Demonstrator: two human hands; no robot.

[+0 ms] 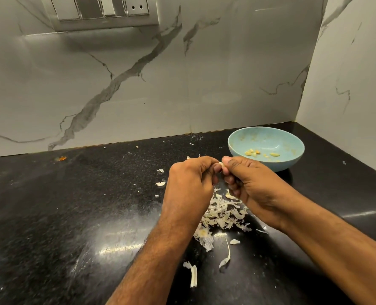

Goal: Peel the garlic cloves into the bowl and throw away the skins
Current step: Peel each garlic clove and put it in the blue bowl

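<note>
Gleaming black under marble-look walls, the worktop [61, 205] carries a blue bowl [266, 148] of peeled cloves [252, 152] by the corner. Both hands, left [189, 183] and right [248, 183], pinch a garlic clove [221, 165] above scattered skins [221, 214].

A small pale garlic clove [221, 165] is pinched between the fingers of the left hand [190, 186] and the right hand [246, 181], mostly hidden. Behind and right stands a light blue bowl [292, 158], upright on the black table [72, 205], holding a few yellowish peeled cloves [254, 153]. Papery white skins [221, 213] lie scattered in a loose heap beneath the hands.
</note>
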